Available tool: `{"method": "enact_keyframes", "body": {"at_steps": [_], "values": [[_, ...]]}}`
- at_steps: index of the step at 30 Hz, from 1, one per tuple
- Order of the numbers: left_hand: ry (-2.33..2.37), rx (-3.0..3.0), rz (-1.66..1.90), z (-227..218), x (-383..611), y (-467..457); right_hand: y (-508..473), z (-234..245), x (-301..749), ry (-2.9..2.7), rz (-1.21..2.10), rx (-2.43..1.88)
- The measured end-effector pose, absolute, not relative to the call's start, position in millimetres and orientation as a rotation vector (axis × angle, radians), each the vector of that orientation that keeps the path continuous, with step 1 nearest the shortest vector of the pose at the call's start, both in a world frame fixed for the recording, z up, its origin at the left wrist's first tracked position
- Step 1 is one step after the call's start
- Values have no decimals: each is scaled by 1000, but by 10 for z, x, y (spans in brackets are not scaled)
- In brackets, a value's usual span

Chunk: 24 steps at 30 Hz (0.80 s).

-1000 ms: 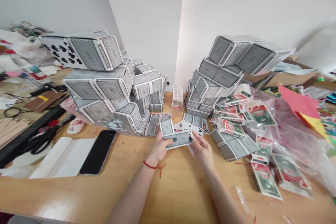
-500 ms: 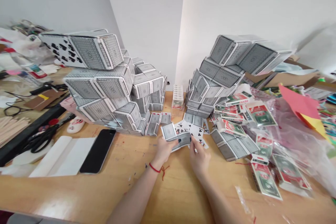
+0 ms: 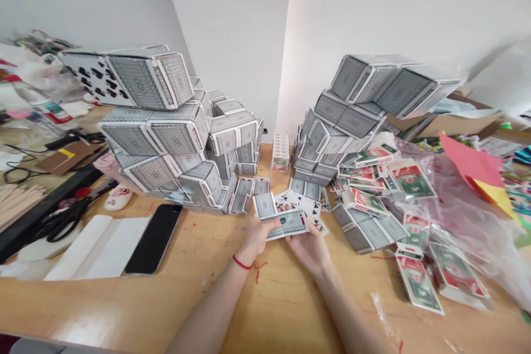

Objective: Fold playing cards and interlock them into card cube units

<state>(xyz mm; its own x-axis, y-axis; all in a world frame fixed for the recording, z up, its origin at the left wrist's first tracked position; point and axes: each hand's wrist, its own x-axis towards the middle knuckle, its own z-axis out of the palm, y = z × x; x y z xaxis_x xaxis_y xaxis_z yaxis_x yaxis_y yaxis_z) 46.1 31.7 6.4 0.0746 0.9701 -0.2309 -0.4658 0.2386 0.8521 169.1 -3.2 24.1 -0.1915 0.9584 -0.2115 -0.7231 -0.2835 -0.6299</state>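
Observation:
Joined playing cards (image 3: 293, 222) with grey patterned backs are held between both hands, low over the table. My left hand (image 3: 258, 235) is closed on their left end, thumb on top. At the right end, my right hand (image 3: 309, 246) grips them from below, some of its fingers hidden underneath. Another grey-backed card (image 3: 264, 206) sticks up behind the left thumb; whether it is attached I cannot tell. Loose face-up cards (image 3: 313, 206) lie just beyond the hands. Small folded card pieces (image 3: 244, 194) stand to the left of them.
Tall stacks of boxes made from cards rise at left (image 3: 166, 133) and right (image 3: 348, 121). Red and green card packs (image 3: 418, 285) and plastic wrap (image 3: 468, 204) cover the right side. A phone (image 3: 154, 238), white paper (image 3: 99, 249) and scissors (image 3: 68, 218) lie left.
My right hand has turned palm up and slid under the right end of the cards, where it was pinching from above. The cards now lie flatter, slightly nearer me.

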Motion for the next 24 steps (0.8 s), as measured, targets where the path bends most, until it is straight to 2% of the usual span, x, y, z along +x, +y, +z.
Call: {"method": "enact_keyframes", "body": {"at_steps": [9, 18, 24], "values": [[998, 723, 1206, 89, 462, 302, -50, 182, 1679, -609, 1697, -699], [1019, 766, 1196, 131, 467, 294, -48, -32, 1704, -861, 1408, -956], [1019, 794, 1171, 78, 460, 287, -53, -80, 1696, -1059, 1065, -1266]]}}
